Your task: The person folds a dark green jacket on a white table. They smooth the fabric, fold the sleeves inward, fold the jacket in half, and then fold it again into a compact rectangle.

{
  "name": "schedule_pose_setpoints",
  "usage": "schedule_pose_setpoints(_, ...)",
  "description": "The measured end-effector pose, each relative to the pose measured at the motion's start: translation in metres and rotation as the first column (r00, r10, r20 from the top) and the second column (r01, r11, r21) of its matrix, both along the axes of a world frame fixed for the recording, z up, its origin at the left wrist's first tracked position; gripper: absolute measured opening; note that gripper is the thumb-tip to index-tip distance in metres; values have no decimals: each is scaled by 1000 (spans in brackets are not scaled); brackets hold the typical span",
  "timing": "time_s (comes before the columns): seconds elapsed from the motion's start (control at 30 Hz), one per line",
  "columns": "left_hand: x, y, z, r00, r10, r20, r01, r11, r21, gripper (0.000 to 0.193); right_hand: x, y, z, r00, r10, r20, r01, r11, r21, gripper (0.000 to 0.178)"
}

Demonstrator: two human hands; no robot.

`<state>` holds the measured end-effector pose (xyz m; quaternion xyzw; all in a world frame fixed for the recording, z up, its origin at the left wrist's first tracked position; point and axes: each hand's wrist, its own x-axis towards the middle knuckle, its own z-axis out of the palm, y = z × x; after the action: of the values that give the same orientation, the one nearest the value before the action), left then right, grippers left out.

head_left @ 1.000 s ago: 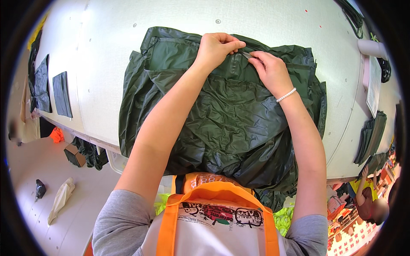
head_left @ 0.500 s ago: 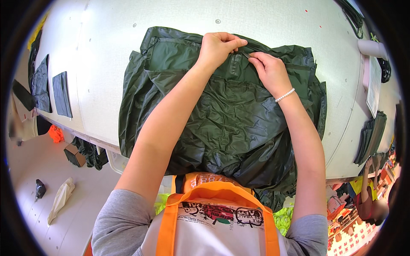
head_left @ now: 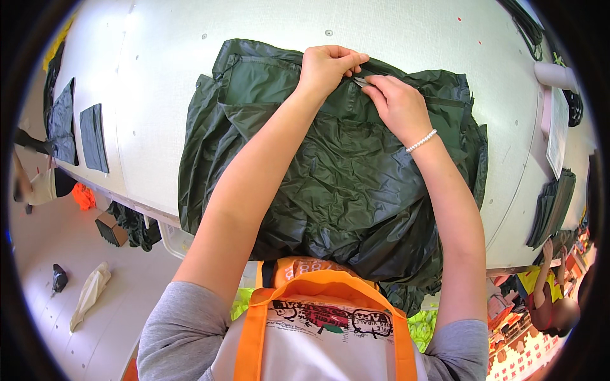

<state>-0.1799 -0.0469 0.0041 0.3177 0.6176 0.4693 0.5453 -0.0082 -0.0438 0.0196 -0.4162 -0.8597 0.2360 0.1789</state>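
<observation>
In the head view, the dark green garment (head_left: 343,171) lies spread before me on the pale table (head_left: 155,95), my forearms covering parts of it. Folded dark cloth (head_left: 94,138) lies to the left, a dark stack (head_left: 551,209) to the right near a grey cylinder (head_left: 554,75). My left hand (head_left: 332,71) is pinched on the garment's far edge; my right hand (head_left: 400,106) clamps a small tool (head_left: 360,82). Since half a second ago, my right hand has edged closer to the left.

White table (head_left: 159,51), rumpled dark green fabric (head_left: 343,165), flat dark pieces (head_left: 94,138) leftward
</observation>
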Motion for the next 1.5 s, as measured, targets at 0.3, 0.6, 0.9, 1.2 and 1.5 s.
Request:
schedule_pose_setpoints(0.3, 0, 0, -4, 999, 32, 44, -33, 999, 32, 16, -6, 0, 1, 999, -25, 32, 27, 998, -51, 18)
schedule_pose_setpoints(0.6, -10, -18, 30, 999, 48, -6, -48, 999, 21, 20, 8, 0, 1, 976, -157, -153, 138, 982, -128, 20)
schedule_pose_setpoints(0.9, -174, -321, 138, 912, -410, -6, 278, 630, -725, 10, 345, -37, -54, 644, -765, 21, 752, 637, 170, 38)
schedule_pose_setpoints(1.2, -121, -397, 115, 335, -942, 6, 304, 102, -947, 29, 290, -85, -3, 683, -720, 125, 711, 694, 116, 35)
schedule_pose_setpoints(1.5, -60, -203, 44, 928, 296, -225, -316, 947, -59, 46, 86, -116, 11, 63, -943, -326, 103, 331, -938, 41)
